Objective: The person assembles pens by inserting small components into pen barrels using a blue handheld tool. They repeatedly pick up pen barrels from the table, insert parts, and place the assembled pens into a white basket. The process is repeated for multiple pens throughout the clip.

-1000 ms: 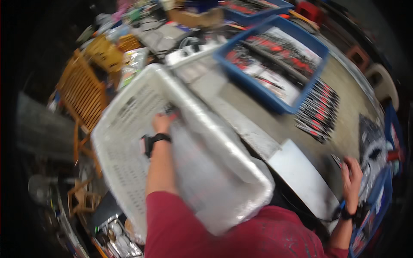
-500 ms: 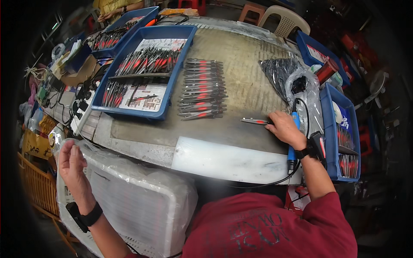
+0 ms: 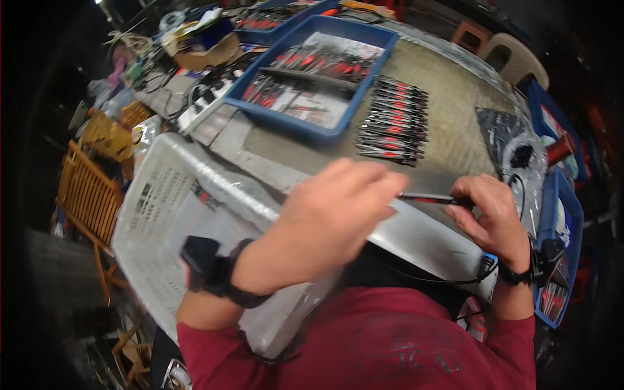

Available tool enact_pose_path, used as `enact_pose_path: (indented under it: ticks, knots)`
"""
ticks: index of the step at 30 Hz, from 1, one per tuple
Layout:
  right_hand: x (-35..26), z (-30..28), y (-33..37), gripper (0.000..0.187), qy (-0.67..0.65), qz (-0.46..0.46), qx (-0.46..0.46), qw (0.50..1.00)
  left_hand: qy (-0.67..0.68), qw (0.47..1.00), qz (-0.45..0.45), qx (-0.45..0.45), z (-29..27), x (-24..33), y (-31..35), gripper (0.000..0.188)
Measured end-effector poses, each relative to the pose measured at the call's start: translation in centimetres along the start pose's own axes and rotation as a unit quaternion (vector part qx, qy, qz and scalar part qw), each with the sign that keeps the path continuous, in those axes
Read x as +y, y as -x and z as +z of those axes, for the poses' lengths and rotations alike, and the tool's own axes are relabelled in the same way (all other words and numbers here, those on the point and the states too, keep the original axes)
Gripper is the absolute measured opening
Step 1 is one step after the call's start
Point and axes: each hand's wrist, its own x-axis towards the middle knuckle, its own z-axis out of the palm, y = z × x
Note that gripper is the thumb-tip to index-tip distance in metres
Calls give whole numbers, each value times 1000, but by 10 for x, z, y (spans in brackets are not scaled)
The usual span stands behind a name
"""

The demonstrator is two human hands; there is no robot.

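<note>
A slim dark pen with a light stripe (image 3: 429, 198) lies level between my two hands above the table's near edge. My right hand (image 3: 487, 208) closes its thumb and fingers round the pen's right end. My left hand (image 3: 344, 218), smeared by motion, has its fingertips together at the left end, which they seem to pinch and cover. Just beyond, a stacked row of grey, black and red pens (image 3: 393, 123) lies on the table (image 3: 455, 84). Beneath my hands runs a white board (image 3: 426, 237) along the near edge.
A divided blue tray (image 3: 338, 130) of pens stands beyond my left hand. A white plastic-lined basket (image 3: 153, 214) sits at the left, below table height. Black parts in a clear bag (image 3: 494, 133) and another blue bin (image 3: 549, 302) are at the right. A black cable (image 3: 442, 281) crosses the near edge.
My left hand has come from the far left over to the pen. My right hand has lifted the pen off the table and drawn it nearer. The view has turned left.
</note>
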Motion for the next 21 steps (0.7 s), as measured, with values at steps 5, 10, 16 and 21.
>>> enact_pose_path:
  ticks: [5, 10, 16, 21]
  knots:
    - [-42, 20, -42, 24, -29, -129, 46, 990, -77, 997, 3, -19, 3, 11, 10, 13]
    - [-67, 47, -65, 31, -175, -92, 92, 976, -65, 997, -32, 10, -30, -7, 34, 18]
    - [-85, 78, -90, 41, -245, -127, 72, 959, 234, 911, -320, 115, -106, -60, 90, 14]
    - [-101, 112, -98, 32, -200, -240, -13, 950, 197, 800, -494, 277, -129, -134, 165, 12]
